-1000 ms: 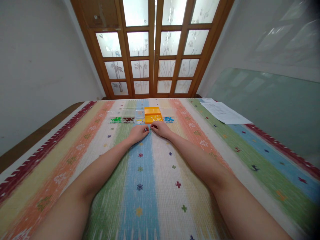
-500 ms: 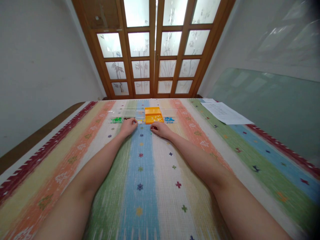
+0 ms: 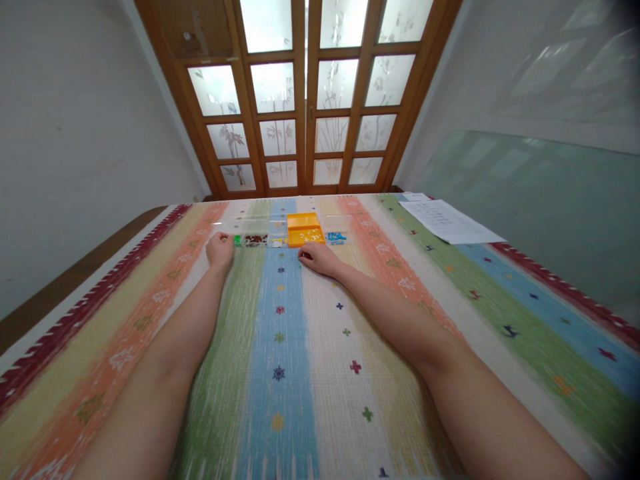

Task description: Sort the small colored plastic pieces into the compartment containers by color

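At the far side of the table, my left hand (image 3: 220, 251) is over the clear box of green pieces (image 3: 237, 240), hiding much of it. Its fingers are bent together, and what they hold, if anything, is hidden. My right hand (image 3: 317, 259) rests on the cloth just in front of the open orange box (image 3: 306, 237), which has small white pieces in it. Thumb and fingers there are pinched; I cannot make out anything between them. Between the hands stand a clear box of dark brown pieces (image 3: 256, 241) and one with yellow and white pieces (image 3: 278, 241).
Blue pieces (image 3: 336, 237) lie in a clear box right of the orange one. Printed paper sheets (image 3: 447, 221) lie at the far right of the striped tablecloth (image 3: 280, 340). Wooden doors with glass panes (image 3: 307, 100) stand beyond the table.
My left hand has moved left, from the brown and yellow boxes to the green pieces, uncovering the brown ones. My right hand stays in place. The view has shifted slightly.
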A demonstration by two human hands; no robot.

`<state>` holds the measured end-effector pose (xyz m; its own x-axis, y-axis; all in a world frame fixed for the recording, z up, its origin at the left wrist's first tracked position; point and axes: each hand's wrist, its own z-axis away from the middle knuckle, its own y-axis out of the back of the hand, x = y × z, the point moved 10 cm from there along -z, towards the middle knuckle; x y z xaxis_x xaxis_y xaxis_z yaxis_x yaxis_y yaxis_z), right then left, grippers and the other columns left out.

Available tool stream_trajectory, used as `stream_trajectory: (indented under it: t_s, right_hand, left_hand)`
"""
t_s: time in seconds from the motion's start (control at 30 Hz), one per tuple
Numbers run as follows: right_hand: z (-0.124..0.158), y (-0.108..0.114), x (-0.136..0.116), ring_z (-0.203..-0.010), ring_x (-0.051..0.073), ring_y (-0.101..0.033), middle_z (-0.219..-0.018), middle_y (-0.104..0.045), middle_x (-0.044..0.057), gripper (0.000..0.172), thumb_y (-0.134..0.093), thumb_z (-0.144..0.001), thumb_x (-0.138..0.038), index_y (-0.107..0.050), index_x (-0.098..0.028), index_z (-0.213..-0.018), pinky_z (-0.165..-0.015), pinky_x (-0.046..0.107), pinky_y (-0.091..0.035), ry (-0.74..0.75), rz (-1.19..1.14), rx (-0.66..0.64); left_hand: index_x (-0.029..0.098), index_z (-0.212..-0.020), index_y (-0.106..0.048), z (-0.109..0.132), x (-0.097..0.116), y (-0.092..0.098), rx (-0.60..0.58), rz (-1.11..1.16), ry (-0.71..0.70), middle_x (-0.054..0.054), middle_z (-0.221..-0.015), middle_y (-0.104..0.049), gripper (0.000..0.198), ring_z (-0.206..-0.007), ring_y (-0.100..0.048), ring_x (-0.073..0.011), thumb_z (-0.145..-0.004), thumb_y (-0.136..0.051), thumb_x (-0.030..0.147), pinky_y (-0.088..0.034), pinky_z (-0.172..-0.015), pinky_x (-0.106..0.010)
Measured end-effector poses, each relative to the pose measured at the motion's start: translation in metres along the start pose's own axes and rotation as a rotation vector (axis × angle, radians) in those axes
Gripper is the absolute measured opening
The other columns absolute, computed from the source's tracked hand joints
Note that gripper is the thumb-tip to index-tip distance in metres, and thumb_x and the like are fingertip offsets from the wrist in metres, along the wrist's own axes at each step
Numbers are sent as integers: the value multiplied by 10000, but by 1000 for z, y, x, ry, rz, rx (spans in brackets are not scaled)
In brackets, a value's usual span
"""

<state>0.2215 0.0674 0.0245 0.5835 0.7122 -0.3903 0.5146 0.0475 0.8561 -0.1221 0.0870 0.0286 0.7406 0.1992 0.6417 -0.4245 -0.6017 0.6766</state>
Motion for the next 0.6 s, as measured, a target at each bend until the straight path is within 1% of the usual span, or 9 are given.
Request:
stream_trajectory:
  t_s: [0.1,0.13,0.2,0.27,0.33,0.4,0.5,0.6]
  right_hand:
    - [0,1,-2,-867,179,-586,-953,-705,64,96,-626,-945,-185,-719,-177,-925,-762,269,-370,4,4,4]
    - [0,2,-3,-866,179,-587,-956,-707,66,93,-628,-946,-185,-718,-175,-926,-762,269,-371,7,1,3]
    - [1,0,-5,-876,180,-593,-971,-713,69,95,-629,-952,-188,-721,-176,-934,-768,270,-375,17,-10,-8]
    - [1,-2,-6,-890,182,-600,-987,-718,71,101,-627,-960,-194,-727,-181,-946,-777,271,-381,24,-25,-19]
    - [0,-4,-7,-895,184,-606,-993,-723,70,105,-630,-967,-204,-733,-185,-961,-776,270,-383,24,-32,-23]
    - [0,-6,-6,-893,186,-613,-992,-727,69,108,-634,-970,-213,-738,-186,-976,-771,269,-383,18,-29,-24]
    - [-1,-6,-3,-908,189,-624,-1008,-736,71,126,-623,-977,-217,-745,-190,-996,-783,270,-388,11,-23,-11]
    - [-2,-2,1,-899,187,-626,-993,-742,67,138,-609,-965,-200,-744,-190,-990,-781,269,-389,-14,-27,24]
  left_hand:
    - [182,-1003,-740,2,6,-5,-20,-13,-20,-88,-933,-746,297,-828,-640,-228,-916,-568,408,-401,-696,-294]
    - [185,-1010,-742,5,13,-8,-37,-22,-44,-82,-916,-744,298,-815,-637,-226,-919,-564,407,-397,-692,-293]
    - [191,-1018,-748,14,32,-17,-89,-37,-126,-70,-872,-738,299,-790,-629,-223,-923,-558,401,-391,-687,-291]
    - [193,-1005,-759,30,57,-30,-175,-37,-228,-61,-827,-727,296,-766,-625,-219,-931,-549,388,-389,-684,-291]
    - [200,-1002,-769,51,85,-42,-268,-24,-355,-56,-821,-726,285,-766,-629,-218,-932,-557,378,-395,-690,-294]
    - [207,-1030,-776,73,108,-51,-328,-30,-453,-60,-835,-733,291,-776,-635,-224,-940,-562,383,-406,-709,-302]
    - [223,-1029,-788,102,132,-62,-426,-37,-556,-63,-822,-736,269,-777,-646,-230,-939,-584,374,-416,-729,-315]
    - [238,-1047,-793,122,146,-67,-506,-35,-626,-56,-800,-735,254,-778,-657,-231,-933,-603,360,-420,-736,-318]
